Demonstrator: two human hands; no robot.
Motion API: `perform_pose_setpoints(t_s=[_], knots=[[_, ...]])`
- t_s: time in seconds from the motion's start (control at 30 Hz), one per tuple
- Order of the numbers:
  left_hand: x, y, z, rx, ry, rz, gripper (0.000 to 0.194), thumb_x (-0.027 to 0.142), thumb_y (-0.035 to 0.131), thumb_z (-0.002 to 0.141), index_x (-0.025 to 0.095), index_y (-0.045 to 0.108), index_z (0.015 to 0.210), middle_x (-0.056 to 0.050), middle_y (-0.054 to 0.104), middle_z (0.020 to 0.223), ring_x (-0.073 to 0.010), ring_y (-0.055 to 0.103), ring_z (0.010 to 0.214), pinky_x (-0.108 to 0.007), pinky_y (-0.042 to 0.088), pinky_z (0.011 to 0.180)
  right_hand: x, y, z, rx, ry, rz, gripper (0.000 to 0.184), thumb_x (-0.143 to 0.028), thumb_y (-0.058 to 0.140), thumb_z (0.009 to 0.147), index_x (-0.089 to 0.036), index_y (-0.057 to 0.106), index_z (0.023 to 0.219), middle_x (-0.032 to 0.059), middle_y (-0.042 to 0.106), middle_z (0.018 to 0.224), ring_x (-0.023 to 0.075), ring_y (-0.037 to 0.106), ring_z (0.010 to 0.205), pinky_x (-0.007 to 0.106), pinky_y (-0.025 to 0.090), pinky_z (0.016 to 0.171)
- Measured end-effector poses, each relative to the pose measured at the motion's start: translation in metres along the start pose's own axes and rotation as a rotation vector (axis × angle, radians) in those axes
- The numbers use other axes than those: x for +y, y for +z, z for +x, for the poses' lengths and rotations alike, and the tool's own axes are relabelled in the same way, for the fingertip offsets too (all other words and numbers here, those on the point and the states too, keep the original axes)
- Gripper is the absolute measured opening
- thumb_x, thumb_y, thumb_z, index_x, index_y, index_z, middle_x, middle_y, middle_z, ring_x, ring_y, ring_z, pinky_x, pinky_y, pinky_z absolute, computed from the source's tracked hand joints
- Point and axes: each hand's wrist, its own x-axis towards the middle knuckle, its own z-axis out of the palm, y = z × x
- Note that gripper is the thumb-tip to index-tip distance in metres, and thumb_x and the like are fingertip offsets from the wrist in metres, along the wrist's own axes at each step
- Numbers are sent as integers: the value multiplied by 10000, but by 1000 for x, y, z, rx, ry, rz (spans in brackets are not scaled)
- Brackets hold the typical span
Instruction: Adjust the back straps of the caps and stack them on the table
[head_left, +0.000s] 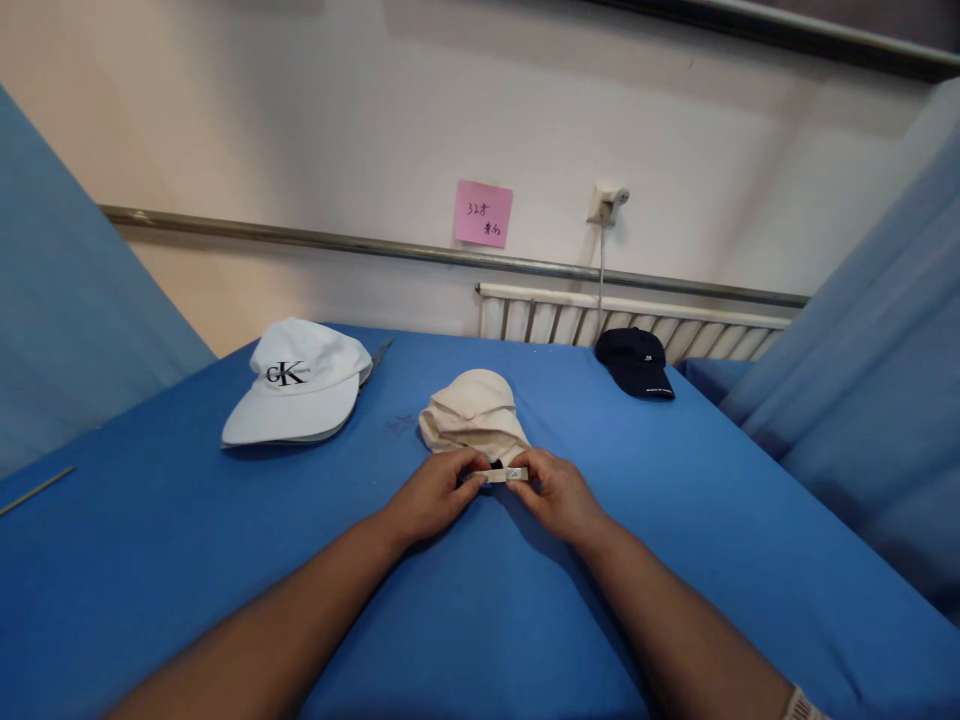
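A beige baseball cap [474,405] lies on the blue-covered table in front of me, its back strap [495,476] facing my body. My left hand [439,490] pinches the strap's left end between thumb and fingers. At the other end, by a small metal buckle [516,474], my right hand [556,490] also pinches the strap. The strap is stretched straight between both hands, and a dark gap shows behind it. The cap's brim is hidden from view.
White caps [307,380], seemingly stacked, sit at the left with black lettering on the front. A navy cap [636,362] rests at the far right. A thin stick [36,491] lies at the left edge. Behind are a radiator [540,318], a rail and blue curtains [862,370].
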Motion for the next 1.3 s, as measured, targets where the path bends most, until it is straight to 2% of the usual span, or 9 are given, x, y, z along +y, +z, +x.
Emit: perform_pose_setpoints(t_s=[0.37,0.47,0.57,0.67,0.77,0.93,1.03,1.13,1.3], knots=[[7,15,4,34,-12,-12,122,254,556,855,181,636,909,-34,693,859,-193,623,813,-301,446,736,0,5,0,-35,-49,27,139,-196,607,882,-213,614,1020,38,689,965,181,647,879,288,482,801],[4,10,2,78,17,5,175,263,560,862,188,650,993,-54,710,951,-209,636,889,-324,463,803,1,3,0,-9,-21,7,138,-201,615,871,-218,616,1008,31,688,943,180,646,848,288,481,774],[-2,-2,-1,196,24,47,237,263,553,867,196,653,1071,-72,703,1069,-226,628,990,-353,457,892,2,-1,0,37,5,10,146,-205,621,864,-223,615,1010,26,692,949,181,649,851,289,481,774],[-9,-14,-3,278,-40,70,247,263,530,870,194,665,1065,-61,712,1019,-209,643,891,-335,476,832,4,-3,0,71,15,19,158,-211,628,860,-223,614,1017,29,697,961,184,653,869,295,485,796],[-12,-18,-3,216,-85,47,238,294,523,879,189,689,1013,-43,723,917,-191,642,779,-308,481,750,4,-2,0,76,11,18,150,-213,625,861,-221,617,1011,28,697,940,181,652,847,294,488,780],[-8,-4,0,16,-10,-69,301,305,495,909,203,663,1137,-65,715,1033,-193,642,885,-302,479,817,3,2,0,72,-15,30,155,-194,627,856,-222,618,1008,24,698,936,177,656,853,287,489,779],[-7,3,3,-90,-38,-144,279,358,467,929,178,660,1021,-31,673,820,-155,600,693,-264,464,682,3,3,1,62,-31,39,153,-190,637,848,-222,623,997,21,700,921,177,658,847,285,489,773],[-7,5,4,-81,-94,-182,270,389,490,912,166,615,823,10,579,658,-137,535,603,-240,411,593,3,4,1,68,-35,72,147,-176,635,844,-223,624,983,15,698,905,167,656,823,273,489,755],[-2,2,2,-59,-57,-161,277,396,490,907,169,599,792,19,551,663,-124,480,603,-227,366,570,2,3,2,84,-67,76,159,-173,640,838,-222,627,987,13,699,917,165,651,832,276,484,764]])
